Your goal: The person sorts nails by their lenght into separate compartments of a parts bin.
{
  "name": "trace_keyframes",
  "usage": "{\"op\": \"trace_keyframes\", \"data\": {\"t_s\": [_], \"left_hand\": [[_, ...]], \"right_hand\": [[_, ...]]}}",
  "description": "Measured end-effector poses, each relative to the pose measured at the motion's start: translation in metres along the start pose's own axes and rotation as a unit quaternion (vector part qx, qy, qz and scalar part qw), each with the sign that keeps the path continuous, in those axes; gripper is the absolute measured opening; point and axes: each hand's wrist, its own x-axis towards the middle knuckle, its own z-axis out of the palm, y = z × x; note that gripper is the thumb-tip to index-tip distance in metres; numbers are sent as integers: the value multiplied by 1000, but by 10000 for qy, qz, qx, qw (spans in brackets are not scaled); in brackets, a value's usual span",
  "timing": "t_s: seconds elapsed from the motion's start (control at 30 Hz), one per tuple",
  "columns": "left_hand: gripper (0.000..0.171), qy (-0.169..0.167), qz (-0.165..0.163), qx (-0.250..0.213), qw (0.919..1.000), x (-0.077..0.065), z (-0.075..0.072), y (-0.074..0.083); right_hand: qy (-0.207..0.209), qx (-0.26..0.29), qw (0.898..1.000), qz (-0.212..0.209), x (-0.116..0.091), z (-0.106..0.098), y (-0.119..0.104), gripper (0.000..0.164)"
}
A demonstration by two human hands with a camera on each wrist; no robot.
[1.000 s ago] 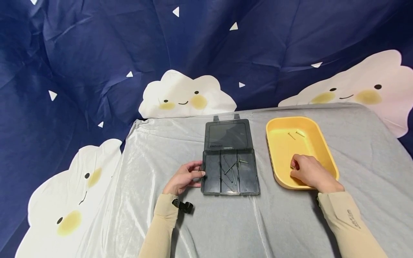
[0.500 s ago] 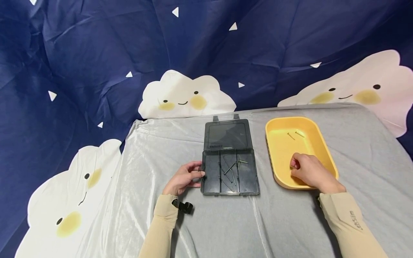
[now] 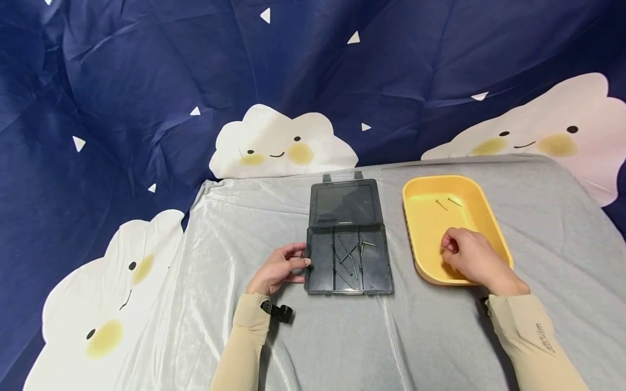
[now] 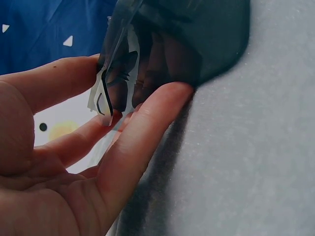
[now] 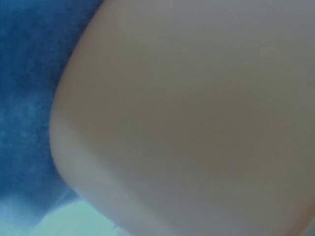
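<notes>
A dark translucent plastic organizer box [image 3: 320, 266] lies with its lid [image 3: 346, 203] folded back. Several long thin screws or nails [image 3: 348, 259] rest in its middle compartment, and a brass-coloured piece [image 3: 368, 244] sits at the back of the right one. My left hand [image 3: 277, 269] grips the box's left edge; in the left wrist view its thumb [image 4: 147, 128] and fingers straddle a corner. My right hand [image 3: 471, 258] reaches down into the yellow tray [image 3: 409, 231], fingers curled, and its fingertips are hidden. Two small screws [image 3: 442, 205] lie at the tray's back.
Grey cloth [image 3: 332, 342] covers the table. A dark blue curtain [image 3: 313, 65] with clouds and triangles hangs behind it. Only a blurred, close surface [image 5: 182, 118] fills most of the right wrist view.
My right hand has shifted slightly back and to the right within the tray, and its wrist has turned a little. The left hand and the box have stayed put.
</notes>
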Motion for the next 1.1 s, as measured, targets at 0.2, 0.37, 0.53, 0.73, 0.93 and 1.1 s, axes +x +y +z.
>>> {"op": "trace_keyframes", "data": {"t_s": [0.2,0.37,0.53,0.73,0.93,1.1], "left_hand": [[61,-10,0,-20,10000,0,0,0],[61,4,19,0,10000,0,0,0],[61,24,16,26,10000,1,-1,-1],[61,17,13,6,10000,1,-1,0],[61,9,23,-57,10000,2,0,-1],[61,-15,28,-89,10000,3,-1,-2]], "right_hand": [[414,-95,9989,-189,-1,-3,-4,10],[813,-196,9957,-389,-3,-6,-8,12],[991,-230,9937,-468,-4,-7,-11,12],[1115,-209,9919,-565,-4,-8,-15,12],[1333,-185,9881,-741,-4,-9,-19,16],[1454,-146,9860,-802,-4,-9,-24,16]]}}
